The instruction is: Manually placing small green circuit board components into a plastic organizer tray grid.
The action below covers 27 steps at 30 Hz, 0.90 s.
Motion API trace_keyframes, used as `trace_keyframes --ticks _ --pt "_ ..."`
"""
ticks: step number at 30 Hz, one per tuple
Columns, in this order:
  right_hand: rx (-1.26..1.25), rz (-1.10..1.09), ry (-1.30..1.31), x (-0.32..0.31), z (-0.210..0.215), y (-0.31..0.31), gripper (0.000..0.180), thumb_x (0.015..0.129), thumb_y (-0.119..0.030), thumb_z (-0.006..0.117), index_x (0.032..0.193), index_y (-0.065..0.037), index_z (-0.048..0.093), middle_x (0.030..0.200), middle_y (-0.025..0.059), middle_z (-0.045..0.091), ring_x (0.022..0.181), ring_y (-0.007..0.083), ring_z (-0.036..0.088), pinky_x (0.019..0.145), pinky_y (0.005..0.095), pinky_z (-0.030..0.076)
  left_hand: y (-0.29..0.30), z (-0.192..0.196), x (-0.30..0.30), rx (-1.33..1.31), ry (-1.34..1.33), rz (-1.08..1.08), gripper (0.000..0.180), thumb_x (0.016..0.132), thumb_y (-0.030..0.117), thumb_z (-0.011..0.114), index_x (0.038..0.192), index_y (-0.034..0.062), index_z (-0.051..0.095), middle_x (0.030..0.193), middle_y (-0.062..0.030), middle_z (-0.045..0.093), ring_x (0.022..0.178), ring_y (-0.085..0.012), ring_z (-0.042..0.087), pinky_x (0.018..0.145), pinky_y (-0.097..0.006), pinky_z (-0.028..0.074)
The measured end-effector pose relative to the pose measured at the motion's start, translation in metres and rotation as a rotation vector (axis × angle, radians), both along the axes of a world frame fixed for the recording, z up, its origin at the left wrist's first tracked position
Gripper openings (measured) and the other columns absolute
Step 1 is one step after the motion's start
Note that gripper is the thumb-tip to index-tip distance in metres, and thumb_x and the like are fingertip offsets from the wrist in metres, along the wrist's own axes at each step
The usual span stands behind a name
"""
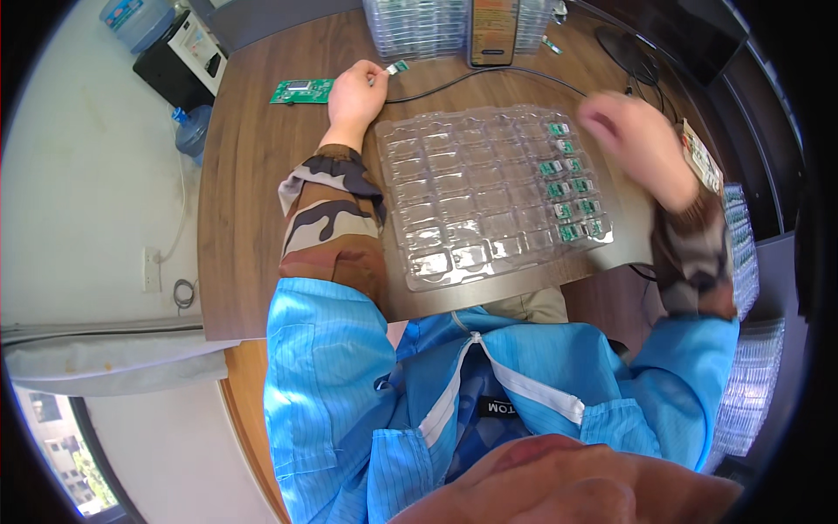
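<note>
My left hand (356,94) is closed in a pinch at the far left of the table, with a small green circuit board (399,66) at its fingertips. Touching or just beside that hand lies a larger green circuit board (288,92) with a small screen; the hand covers its right end. A clear plastic tray (463,205) with rows of pockets lies in front of me. Several small green boards (559,189) sit in its right-hand pockets. Over the table, past the tray's far right corner, my right hand (637,144) is smeared by motion, so its fingers cannot be made out.
Stacked clear trays (417,31) stand at the back, with a phone-like device (493,33) before them. A black cable (471,73) crosses the table behind the tray. Another small board (551,44) lies at the back right. More stacked trays (746,384) are at my right.
</note>
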State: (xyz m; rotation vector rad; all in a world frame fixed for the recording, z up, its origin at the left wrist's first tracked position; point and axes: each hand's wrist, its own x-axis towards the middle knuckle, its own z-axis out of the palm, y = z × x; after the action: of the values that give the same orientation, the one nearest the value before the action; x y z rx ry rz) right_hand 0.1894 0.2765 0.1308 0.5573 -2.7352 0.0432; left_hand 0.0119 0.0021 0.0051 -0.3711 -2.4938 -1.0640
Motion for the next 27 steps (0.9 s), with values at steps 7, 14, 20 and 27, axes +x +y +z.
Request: trace_keyframes --ticks 7,14,20,27 --pt "-0.221 0.144 -0.093 -0.16 -0.059 -0.094 0.021 0.072 -0.018 0.056 0.089 -0.006 0.06 0.083 0.0117 0.061 0.078 0.0276 0.058 0.07 0.0352 0.046 0.011 0.001 -0.002 0.039 -0.041 -0.019 0.017 0.072 0.026 0.056 0.078 0.0098 0.059 0.077 -0.0094 0.061 0.076 -0.0268 0.057 0.067 -0.036 0.045" --pt "-0.243 0.125 -0.161 -0.193 -0.082 -0.125 0.022 0.068 -0.015 0.057 0.088 -0.007 0.063 0.083 0.0143 0.061 0.078 0.0284 0.058 0.073 0.035 0.046 0.006 0.002 0.002 0.084 -0.071 -0.003 0.016 0.072 0.024 0.056 0.077 0.0082 0.059 0.077 -0.01 0.061 0.077 -0.0269 0.057 0.067 -0.036 0.045" --pt "-0.134 -0.007 0.024 -0.196 -0.089 -0.132 0.018 0.067 -0.011 0.053 0.081 -0.007 0.064 0.08 0.016 0.061 0.075 0.0296 0.059 0.07 0.0369 0.047 0.01 0.004 -0.003 0.007 -0.092 0.001 0.016 0.071 0.023 0.055 0.075 0.0079 0.058 0.076 -0.01 0.061 0.075 -0.027 0.057 0.066 -0.036 0.045" --pt "-0.277 0.169 -0.124 -0.167 -0.06 -0.085 0.015 0.069 -0.017 0.059 0.079 -0.007 0.063 0.073 0.0102 0.062 0.068 0.0225 0.06 0.064 0.0307 0.047 0.007 0.0 -0.004 0.005 -0.072 0.007 0.017 0.071 0.028 0.054 0.076 0.0128 0.061 0.079 -0.0089 0.062 0.079 -0.0277 0.058 0.068 -0.036 0.046"
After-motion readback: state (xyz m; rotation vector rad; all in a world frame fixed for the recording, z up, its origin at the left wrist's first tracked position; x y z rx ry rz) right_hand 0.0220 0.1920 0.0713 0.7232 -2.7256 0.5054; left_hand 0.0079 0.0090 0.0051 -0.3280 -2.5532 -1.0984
